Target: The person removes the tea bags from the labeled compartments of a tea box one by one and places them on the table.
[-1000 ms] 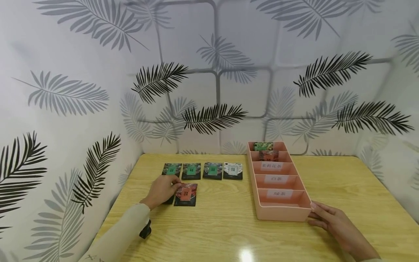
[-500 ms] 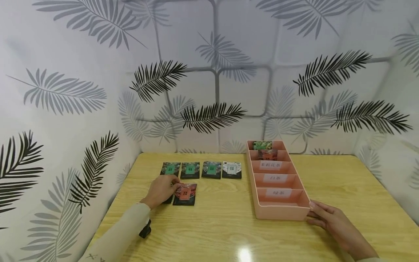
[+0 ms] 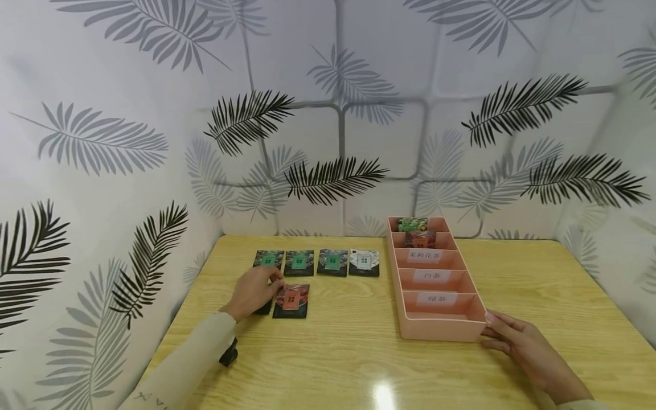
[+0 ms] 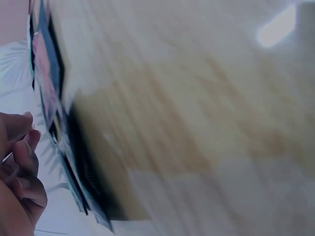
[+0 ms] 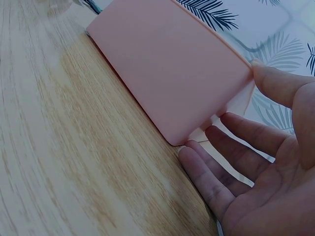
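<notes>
In the head view my left hand (image 3: pixel 256 290) is at the upper left corner of a red-labelled tea packet (image 3: pixel 291 301), its fingers curled loosely. In the left wrist view those fingers show nothing between them, close beside the packets' edges. Partly under the left hand lies another dark packet (image 3: pixel 264 309). My right hand (image 3: pixel 528 350) holds the near right corner of a pink divided box (image 3: pixel 441 330). Its thumb is on the rim and its fingertips are against the side edge, as the right wrist view shows.
Behind the left hand runs a row of packets, several with green labels (image 3: pixel 299 262) and one white packet (image 3: pixel 364 262). In the box's far compartments stand a green packet (image 3: pixel 412 224) and a red packet (image 3: pixel 421 240); nearer compartments bear paper labels (image 3: pixel 435 299). A patterned cloth stands behind the table.
My left hand's fingers have lifted slightly from the red-labelled packet's corner. The packets and the box have kept their places, and my right hand stays on the box corner.
</notes>
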A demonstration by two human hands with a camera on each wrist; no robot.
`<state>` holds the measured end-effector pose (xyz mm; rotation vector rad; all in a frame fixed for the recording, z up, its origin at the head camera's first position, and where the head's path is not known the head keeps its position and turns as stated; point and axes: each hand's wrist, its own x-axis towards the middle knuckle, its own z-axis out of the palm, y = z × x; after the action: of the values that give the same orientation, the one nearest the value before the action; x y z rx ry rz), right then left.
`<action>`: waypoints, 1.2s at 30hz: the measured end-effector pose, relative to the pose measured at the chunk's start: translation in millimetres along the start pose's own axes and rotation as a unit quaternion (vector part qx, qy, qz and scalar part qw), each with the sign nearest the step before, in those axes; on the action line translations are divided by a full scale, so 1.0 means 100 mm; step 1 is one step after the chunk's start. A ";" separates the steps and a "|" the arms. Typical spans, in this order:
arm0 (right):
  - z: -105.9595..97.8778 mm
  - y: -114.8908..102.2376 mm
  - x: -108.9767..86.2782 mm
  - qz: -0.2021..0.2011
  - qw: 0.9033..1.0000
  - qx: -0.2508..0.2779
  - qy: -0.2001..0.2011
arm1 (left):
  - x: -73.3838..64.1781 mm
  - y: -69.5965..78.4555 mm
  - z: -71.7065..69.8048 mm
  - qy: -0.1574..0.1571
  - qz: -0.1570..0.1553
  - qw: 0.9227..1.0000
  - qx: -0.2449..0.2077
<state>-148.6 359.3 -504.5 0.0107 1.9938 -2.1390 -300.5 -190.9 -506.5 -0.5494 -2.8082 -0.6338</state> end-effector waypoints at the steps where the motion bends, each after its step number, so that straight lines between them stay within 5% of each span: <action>1: 0.00 0.00 0.00 -0.002 1.000 -0.002 0.000 | 0.01 0.02 -0.01 0.001 0.003 1.000 -0.004; 12: 0.00 0.02 -0.02 0.009 1.000 -0.002 0.005 | 0.16 0.20 -0.05 0.022 0.057 0.998 -0.007; 28: -0.01 -0.02 -0.02 0.017 1.000 0.014 -0.009 | 0.39 0.50 0.06 0.043 0.082 0.996 -0.013; 36: -0.04 -0.03 -0.01 0.028 0.999 -0.015 0.001 | 0.57 0.75 0.05 0.034 0.094 0.994 -0.051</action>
<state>-149.0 363.0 -501.5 0.0635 2.0015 -2.0746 -323.3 -108.3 -467.2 -0.7851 -2.6311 -0.7446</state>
